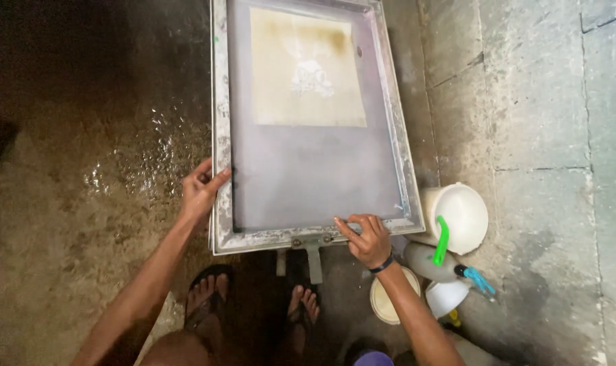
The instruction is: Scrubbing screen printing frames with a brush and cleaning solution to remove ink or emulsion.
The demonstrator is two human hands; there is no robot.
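Your screen-printing frame (308, 129) fills the upper centre of the picture, upright on the wet, rough concrete floor (84, 169). Its metal rim is scuffed; the mesh is smooth and grey-violet, with a yellowed rectangular patch bearing a pale design, so residue appears still to remain. Your left hand (201, 192) holds the left rim, fingers wrapped around it. Your right hand (369, 238) rests on the lower rim, fingers curled, forefinger extended. A white bucket (460, 217) stands at lower right.
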